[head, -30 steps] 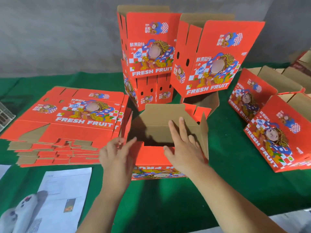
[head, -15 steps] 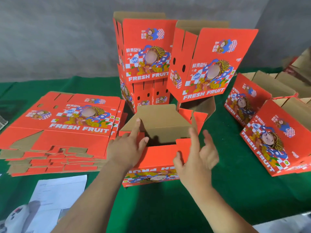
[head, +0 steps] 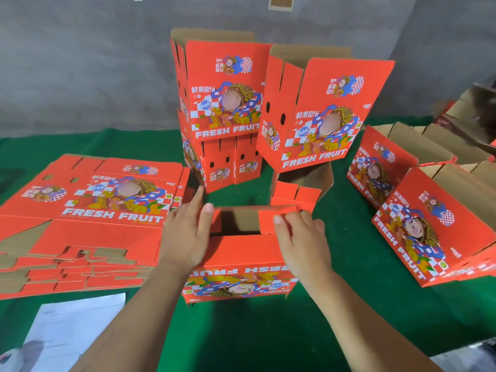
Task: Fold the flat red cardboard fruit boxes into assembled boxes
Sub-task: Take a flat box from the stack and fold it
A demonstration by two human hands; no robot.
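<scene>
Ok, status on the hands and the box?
Left hand flat on box. Right hand pressing down small flap. Bottom still part open. Nothing in the way.

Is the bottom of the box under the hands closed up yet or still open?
Partly open. The box shows a dark gap between its folded red flaps, with the left hand and right hand pressing flaps down.
</scene>
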